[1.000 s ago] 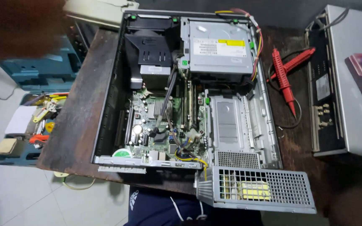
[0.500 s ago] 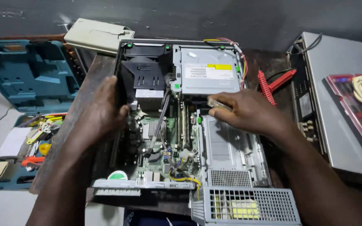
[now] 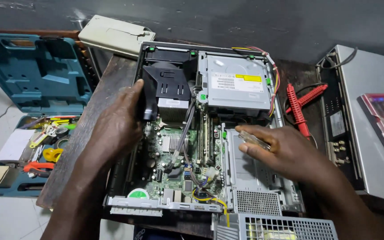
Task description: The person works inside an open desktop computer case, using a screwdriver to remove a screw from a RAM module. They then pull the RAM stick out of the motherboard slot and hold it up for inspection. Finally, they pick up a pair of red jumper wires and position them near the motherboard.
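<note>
The open desktop computer case [image 3: 201, 133] fills the centre of the frame as before. Since a moment ago the left hand [image 3: 116, 124] has slid up, fingers curled around the black fan shroud [image 3: 165, 91] at upper centre. The right hand [image 3: 285, 151] has dropped to centre right, now pinching a clear-handled screwdriver [image 3: 254, 140] over the metal drive cage [image 3: 250, 178].

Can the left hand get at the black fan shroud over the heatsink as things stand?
Probably yes: the left hand already rests against the black fan shroud's left side, with the case open and nothing between them.
</note>
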